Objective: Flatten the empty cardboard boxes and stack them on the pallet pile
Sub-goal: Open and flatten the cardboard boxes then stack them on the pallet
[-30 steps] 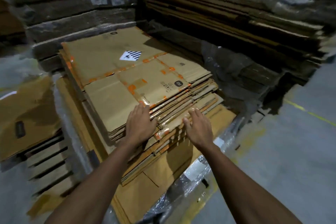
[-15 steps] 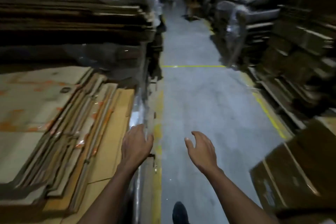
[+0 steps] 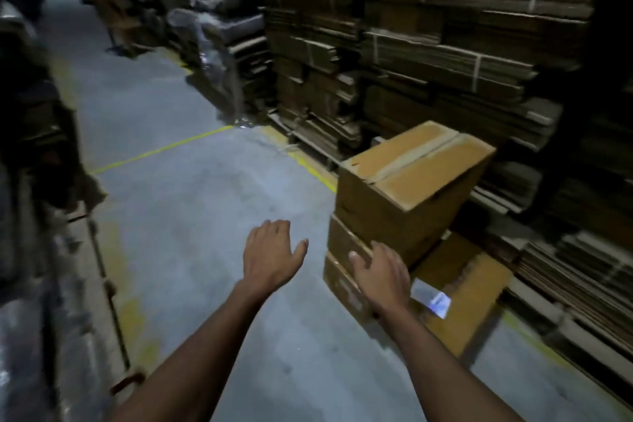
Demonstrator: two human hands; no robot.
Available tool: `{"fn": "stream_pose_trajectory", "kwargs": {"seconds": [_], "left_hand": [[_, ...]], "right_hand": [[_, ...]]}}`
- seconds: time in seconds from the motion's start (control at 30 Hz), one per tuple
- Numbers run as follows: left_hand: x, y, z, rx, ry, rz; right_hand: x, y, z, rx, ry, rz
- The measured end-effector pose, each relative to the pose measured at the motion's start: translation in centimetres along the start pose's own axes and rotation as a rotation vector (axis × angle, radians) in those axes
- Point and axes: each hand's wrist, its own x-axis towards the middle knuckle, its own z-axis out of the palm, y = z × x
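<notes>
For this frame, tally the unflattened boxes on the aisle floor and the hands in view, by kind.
Taped box, on top: 1
Lower box, with white label: 1
Hands, left and right, both holding nothing: 2
Total: 4
Whether another box sits between the two is too blurred to tell.
</notes>
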Motion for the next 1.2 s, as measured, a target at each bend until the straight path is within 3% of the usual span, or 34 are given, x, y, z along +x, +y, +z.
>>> {"fn": "stream_pose_trajectory", "kwargs": {"seconds": [0.2, 0.4, 0.57, 0.9, 1.2], "left_hand": [[11.3, 10.3, 4.1, 0.065, -0.05, 0.128], [21.5, 15.2, 6.2, 0.052, -0.049, 0.156], [32.3, 16.5, 10.8, 0.065, -0.097, 0.2], [52.5, 20.1, 21.0, 0.082, -0.37, 0.315], [61.4, 22.9, 27.7, -0.035, -0.599, 0.197]], "right_hand": [[10.3, 6.8, -6.1, -0.003, 0.03, 0.113], [19.9, 9.6, -9.2, 0.006, 0.048, 0.22], [28.9, 11.1, -8.4, 0.003, 0.071, 0.341], [45.3, 14.0, -5.1, -0.002, 0.095, 0.694], [51.7, 16.7, -2.5, 0.112, 0.196, 0.913]]}}
